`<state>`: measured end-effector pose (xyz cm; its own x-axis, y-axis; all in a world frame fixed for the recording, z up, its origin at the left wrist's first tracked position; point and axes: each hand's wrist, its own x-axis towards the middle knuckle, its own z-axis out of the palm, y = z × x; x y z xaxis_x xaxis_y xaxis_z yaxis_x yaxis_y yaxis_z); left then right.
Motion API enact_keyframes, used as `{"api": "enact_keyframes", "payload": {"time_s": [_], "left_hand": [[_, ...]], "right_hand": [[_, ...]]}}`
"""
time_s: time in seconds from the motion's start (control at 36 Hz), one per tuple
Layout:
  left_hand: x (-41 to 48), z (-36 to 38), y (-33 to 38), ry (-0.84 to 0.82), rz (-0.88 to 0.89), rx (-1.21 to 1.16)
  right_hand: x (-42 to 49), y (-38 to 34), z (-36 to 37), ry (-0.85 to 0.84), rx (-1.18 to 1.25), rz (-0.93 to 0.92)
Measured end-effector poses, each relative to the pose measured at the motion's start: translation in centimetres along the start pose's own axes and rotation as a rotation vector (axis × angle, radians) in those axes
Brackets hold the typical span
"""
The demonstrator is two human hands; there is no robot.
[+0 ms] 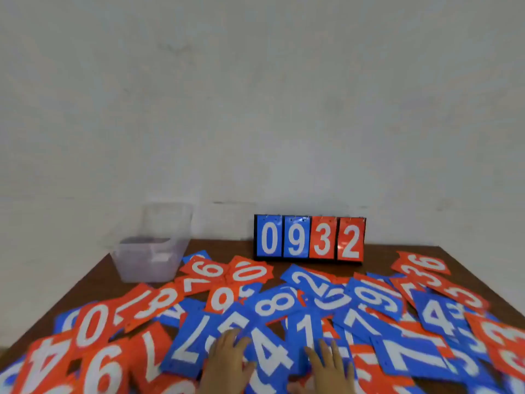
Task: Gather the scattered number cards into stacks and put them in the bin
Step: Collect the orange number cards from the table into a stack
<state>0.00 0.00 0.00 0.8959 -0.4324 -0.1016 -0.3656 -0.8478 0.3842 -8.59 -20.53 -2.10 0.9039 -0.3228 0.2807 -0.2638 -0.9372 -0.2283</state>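
Note:
Several red and blue number cards lie scattered and overlapping across the brown table [93, 282], such as a blue 8 [277, 302] and a red 0 [91, 325]. My left hand [227, 362] rests flat with spread fingers on a blue 7 card [193, 345] and a blue 4 card [267, 354]. Beside it, my right hand [329, 368] lies flat with straight fingers on the blue 1 card [306, 331]. A clear plastic bin [153, 245] stands at the table's back left, apart from both hands; its inside is blurred.
A flip scoreboard [309, 238] reading 0932 stands upright at the back middle, against a pale wall. Cards reach the table's right edge, where a red 36 card [423, 264] lies. Bare wood shows in front of the bin.

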Motion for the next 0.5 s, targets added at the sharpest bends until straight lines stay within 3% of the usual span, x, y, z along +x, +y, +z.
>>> {"api": "enact_keyframes", "payload": {"time_s": [0.06,0.08,0.25,0.33,0.5], "left_hand": [[-1.4,1.8,-0.3,0.076,0.081,-0.038],[-2.5,2.7,-0.4,0.056,0.108,0.033],[-7.5,5.5,0.7,0.124,0.108,0.12],[-8.9,5.4,1.7,0.057,0.102,0.104],[-10.0,5.5,2.7,-0.078,0.06,0.114]], "right_hand": [[-0.6,-1.1,-0.2,-0.433,0.017,0.039],[-1.6,-1.0,-0.1,-0.573,-0.018,0.038],[-6.2,-0.6,1.2,-0.319,0.136,0.043],[-7.0,-0.6,1.4,-0.217,0.128,0.016],[-7.4,-1.3,-0.6,-0.212,0.163,0.012]]}}
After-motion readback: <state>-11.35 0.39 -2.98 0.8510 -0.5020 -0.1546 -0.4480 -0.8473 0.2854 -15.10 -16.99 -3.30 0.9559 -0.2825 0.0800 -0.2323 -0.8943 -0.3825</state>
